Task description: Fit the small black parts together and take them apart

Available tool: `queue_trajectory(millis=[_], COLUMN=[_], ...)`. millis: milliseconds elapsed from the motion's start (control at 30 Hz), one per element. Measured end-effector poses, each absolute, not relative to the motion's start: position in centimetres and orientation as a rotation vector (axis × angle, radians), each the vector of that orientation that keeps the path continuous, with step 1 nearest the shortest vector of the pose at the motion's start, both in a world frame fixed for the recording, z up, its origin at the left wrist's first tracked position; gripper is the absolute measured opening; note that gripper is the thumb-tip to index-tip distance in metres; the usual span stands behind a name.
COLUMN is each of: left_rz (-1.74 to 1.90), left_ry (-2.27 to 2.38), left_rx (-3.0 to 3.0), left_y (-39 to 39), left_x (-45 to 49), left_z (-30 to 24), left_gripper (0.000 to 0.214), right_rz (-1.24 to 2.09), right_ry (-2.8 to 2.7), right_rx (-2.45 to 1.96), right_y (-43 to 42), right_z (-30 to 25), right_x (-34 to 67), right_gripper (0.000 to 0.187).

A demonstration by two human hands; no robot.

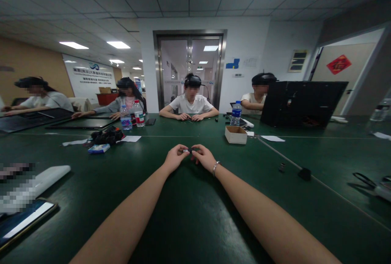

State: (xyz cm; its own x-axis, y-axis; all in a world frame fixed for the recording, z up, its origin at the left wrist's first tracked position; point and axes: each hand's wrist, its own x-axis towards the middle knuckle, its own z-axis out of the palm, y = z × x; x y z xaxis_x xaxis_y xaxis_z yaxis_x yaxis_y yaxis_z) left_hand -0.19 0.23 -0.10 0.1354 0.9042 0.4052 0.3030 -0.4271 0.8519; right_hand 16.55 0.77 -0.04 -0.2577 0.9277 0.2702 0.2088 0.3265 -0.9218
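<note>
My left hand (177, 158) and my right hand (204, 158) meet above the middle of the green table (186, 219). Both are closed in a pinch on a small silver and black piece (190, 150). Its silver end lies at the left fingertips and its dark end at the right ones. The fingers cover part of it, and it is too small to tell its kind. A metal bracelet (216, 168) circles my right wrist. Off to the right, a small metallic cylinder (282, 168) and a black wedge-like piece (304, 173) rest on the table.
Beyond my right hand stands an open cardboard box (236, 135), with a water bottle (236, 113) behind it. A blue packet (99, 149) and a dark bundle (106, 136) lie to the left. One phone (24, 221) is near left. Several people sit around the table.
</note>
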Motion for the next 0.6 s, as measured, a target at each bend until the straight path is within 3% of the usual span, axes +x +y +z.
queue_trajectory(millis=[433, 600], left_rz=[1.299, 1.306], left_ry=[1.158, 1.128], left_rx=[1.823, 1.869], left_y=[0.07, -0.2], left_x=[-0.13, -0.23], left_z=[-0.05, 0.01], left_gripper=[0.026, 0.026], right_rz=[0.992, 1.031], right_ry=[-1.711, -1.7], right_rx=[-1.067, -1.069], right_y=[0.99, 1.18], right_z=[0.01, -0.06], right_x=[16.49, 16.87], right_gripper=[0.027, 0.036])
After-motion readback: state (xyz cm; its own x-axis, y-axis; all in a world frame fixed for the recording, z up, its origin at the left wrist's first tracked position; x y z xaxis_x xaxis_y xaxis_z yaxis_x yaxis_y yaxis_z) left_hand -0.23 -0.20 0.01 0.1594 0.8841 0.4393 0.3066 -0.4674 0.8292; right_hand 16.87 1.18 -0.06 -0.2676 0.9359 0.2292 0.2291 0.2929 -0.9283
